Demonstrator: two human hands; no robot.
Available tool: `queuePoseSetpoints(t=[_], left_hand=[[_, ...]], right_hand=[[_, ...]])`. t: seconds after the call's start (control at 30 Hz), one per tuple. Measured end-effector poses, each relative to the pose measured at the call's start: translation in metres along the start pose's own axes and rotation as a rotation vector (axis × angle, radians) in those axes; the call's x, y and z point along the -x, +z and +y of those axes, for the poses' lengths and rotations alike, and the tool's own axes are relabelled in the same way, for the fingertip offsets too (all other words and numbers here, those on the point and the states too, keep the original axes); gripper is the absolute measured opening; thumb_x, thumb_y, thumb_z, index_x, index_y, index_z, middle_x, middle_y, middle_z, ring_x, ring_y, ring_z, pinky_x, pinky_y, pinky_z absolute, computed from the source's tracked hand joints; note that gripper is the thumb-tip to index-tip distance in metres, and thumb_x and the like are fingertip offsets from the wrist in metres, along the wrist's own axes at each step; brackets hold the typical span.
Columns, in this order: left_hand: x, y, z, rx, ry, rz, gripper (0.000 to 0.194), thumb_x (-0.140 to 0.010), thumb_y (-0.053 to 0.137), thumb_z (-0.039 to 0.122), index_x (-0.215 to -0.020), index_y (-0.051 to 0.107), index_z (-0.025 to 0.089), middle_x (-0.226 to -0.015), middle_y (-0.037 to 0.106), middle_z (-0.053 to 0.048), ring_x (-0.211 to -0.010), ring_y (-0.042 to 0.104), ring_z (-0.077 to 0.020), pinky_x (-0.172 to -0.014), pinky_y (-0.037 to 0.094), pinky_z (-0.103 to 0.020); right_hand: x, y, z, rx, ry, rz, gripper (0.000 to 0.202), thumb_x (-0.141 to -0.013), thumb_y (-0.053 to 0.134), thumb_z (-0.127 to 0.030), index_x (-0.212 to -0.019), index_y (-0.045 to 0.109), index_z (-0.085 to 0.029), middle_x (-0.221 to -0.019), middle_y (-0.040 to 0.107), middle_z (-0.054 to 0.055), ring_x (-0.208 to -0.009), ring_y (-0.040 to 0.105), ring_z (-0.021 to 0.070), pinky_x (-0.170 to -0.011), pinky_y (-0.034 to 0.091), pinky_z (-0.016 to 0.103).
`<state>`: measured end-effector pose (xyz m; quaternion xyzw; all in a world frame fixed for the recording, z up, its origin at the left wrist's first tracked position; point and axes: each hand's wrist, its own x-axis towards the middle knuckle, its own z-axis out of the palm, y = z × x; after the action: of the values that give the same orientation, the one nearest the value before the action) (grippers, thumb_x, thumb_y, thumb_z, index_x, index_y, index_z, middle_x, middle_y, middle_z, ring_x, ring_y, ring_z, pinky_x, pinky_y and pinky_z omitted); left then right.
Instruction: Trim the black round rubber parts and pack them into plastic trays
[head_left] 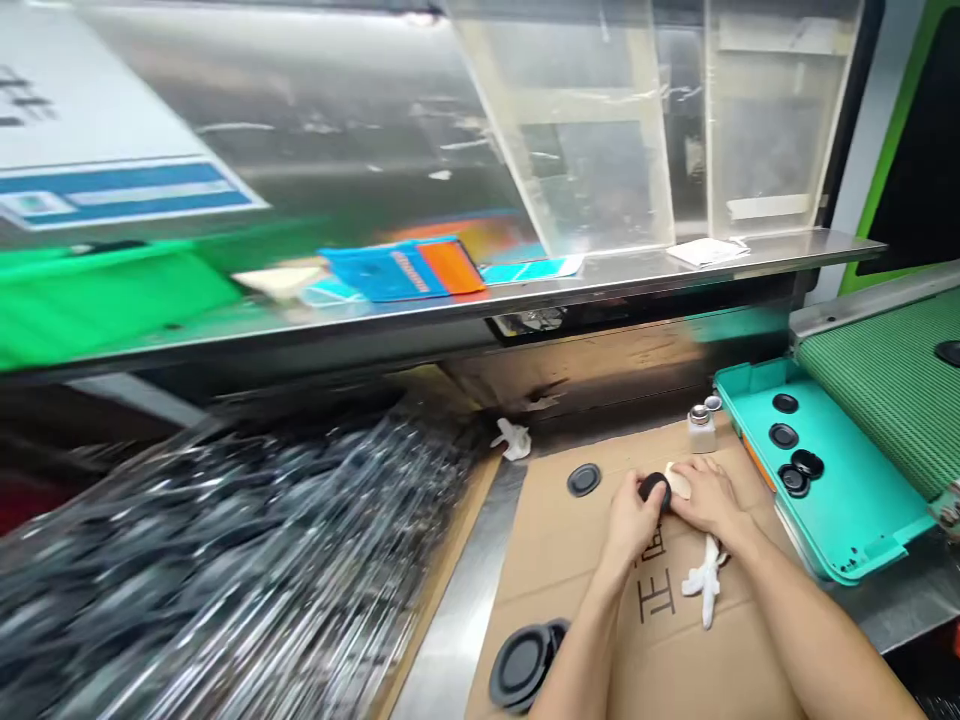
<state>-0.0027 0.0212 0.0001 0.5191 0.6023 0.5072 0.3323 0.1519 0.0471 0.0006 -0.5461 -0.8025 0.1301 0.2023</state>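
My left hand is closed on a small black round part, gripping it by its edge. Fingers bent, my right hand pinches a cream-white pad or folded cloth against that part's right side. Both hands are just above a cardboard sheet with printed characters. A black disc lies to the left of my hands. Close to my left forearm are larger black round parts, partly hidden by the arm. A crumpled white cloth strip lies below my right hand.
Right of the cardboard, a teal tray holds several black round parts beside a green conveyor belt. A small bottle stands behind my right hand. Plastic-wrapped dark parts fill the left. A metal shelf crosses above.
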Motion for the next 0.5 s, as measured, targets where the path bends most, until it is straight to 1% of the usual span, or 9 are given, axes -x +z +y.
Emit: queuePoseSetpoints(t=[0.07,0.1,0.17,0.23,0.27,0.33,0.37,0.43,0.5], left_hand=[[-0.003,-0.006,-0.001,-0.212,0.074,-0.059,0.019,-0.078,0.071,0.034,-0.090,0.066,0.020,-0.090,0.070,-0.011,-0.088,0.065,-0.0282,-0.086,0.050,-0.043],[-0.005,-0.011,-0.001,-0.307,0.113,-0.047,0.023,-0.079,0.070,0.035,-0.096,0.068,0.020,-0.100,0.070,-0.014,-0.098,0.064,-0.0315,-0.092,0.048,-0.047],[-0.009,-0.028,0.000,-0.477,0.198,0.059,0.039,-0.082,0.069,0.041,-0.114,0.067,0.019,-0.123,0.064,-0.020,-0.120,0.054,-0.0376,-0.102,0.042,-0.054],[-0.018,-0.049,0.000,-0.628,0.236,0.163,0.054,-0.084,0.067,0.043,-0.132,0.060,0.020,-0.145,0.049,-0.022,-0.138,0.038,-0.0423,-0.109,0.033,-0.061],[-0.025,-0.059,-0.001,-0.696,0.220,0.184,0.059,-0.084,0.067,0.041,-0.138,0.056,0.021,-0.152,0.041,-0.022,-0.143,0.031,-0.0440,-0.111,0.029,-0.064],[-0.044,-0.076,-0.005,-0.808,0.142,0.105,0.063,-0.081,0.069,0.035,-0.140,0.054,0.022,-0.157,0.034,-0.023,-0.145,0.028,-0.0456,-0.112,0.025,-0.067],[-0.054,-0.082,-0.007,-0.840,0.100,0.022,0.060,-0.080,0.070,0.032,-0.138,0.056,0.021,-0.154,0.039,-0.024,-0.143,0.033,-0.0449,-0.111,0.028,-0.066],[-0.070,-0.092,-0.010,-0.855,0.049,-0.147,0.049,-0.078,0.068,0.030,-0.126,0.064,0.018,-0.138,0.056,-0.024,-0.132,0.050,-0.0398,-0.110,0.037,-0.057],[-0.073,-0.102,-0.008,-0.845,0.056,-0.237,0.040,-0.078,0.067,0.030,-0.115,0.069,0.017,-0.124,0.066,-0.021,-0.120,0.060,-0.0343,-0.107,0.042,-0.047]], right_hand=[[-0.001,-0.001,0.002,-0.025,-0.005,0.009,0.037,-0.091,0.061,-0.037,-0.126,0.065,-0.026,-0.117,0.062,0.006,-0.112,0.051,0.0232,-0.099,0.038,0.032],[-0.001,-0.001,0.003,-0.036,-0.004,0.017,0.038,-0.090,0.062,-0.035,-0.126,0.065,-0.025,-0.117,0.062,0.006,-0.111,0.052,0.0229,-0.099,0.038,0.031],[-0.001,-0.003,0.005,-0.045,0.000,0.025,0.038,-0.089,0.062,-0.032,-0.127,0.065,-0.024,-0.118,0.062,0.007,-0.111,0.053,0.0229,-0.099,0.038,0.030],[-0.001,-0.004,0.005,-0.034,0.007,0.014,0.037,-0.089,0.061,-0.030,-0.125,0.065,-0.023,-0.118,0.062,0.007,-0.112,0.053,0.0232,-0.100,0.037,0.031],[0.000,-0.005,0.004,-0.026,0.012,0.006,0.036,-0.089,0.062,-0.031,-0.124,0.066,-0.024,-0.118,0.062,0.007,-0.112,0.053,0.0233,-0.100,0.037,0.031],[0.000,-0.007,0.003,-0.011,0.024,-0.007,0.034,-0.089,0.062,-0.032,-0.122,0.066,-0.025,-0.118,0.062,0.006,-0.113,0.052,0.0232,-0.100,0.037,0.030],[0.000,-0.007,0.002,-0.006,0.030,-0.011,0.034,-0.089,0.062,-0.032,-0.122,0.066,-0.025,-0.118,0.062,0.006,-0.112,0.052,0.0232,-0.099,0.037,0.030],[0.000,-0.008,0.002,0.002,0.029,-0.015,0.035,-0.089,0.062,-0.031,-0.123,0.066,-0.025,-0.118,0.062,0.006,-0.112,0.052,0.0233,-0.099,0.037,0.030],[0.000,-0.008,0.003,0.004,0.018,-0.021,0.037,-0.088,0.063,-0.030,-0.125,0.066,-0.024,-0.118,0.062,0.007,-0.112,0.052,0.0239,-0.099,0.037,0.030]])
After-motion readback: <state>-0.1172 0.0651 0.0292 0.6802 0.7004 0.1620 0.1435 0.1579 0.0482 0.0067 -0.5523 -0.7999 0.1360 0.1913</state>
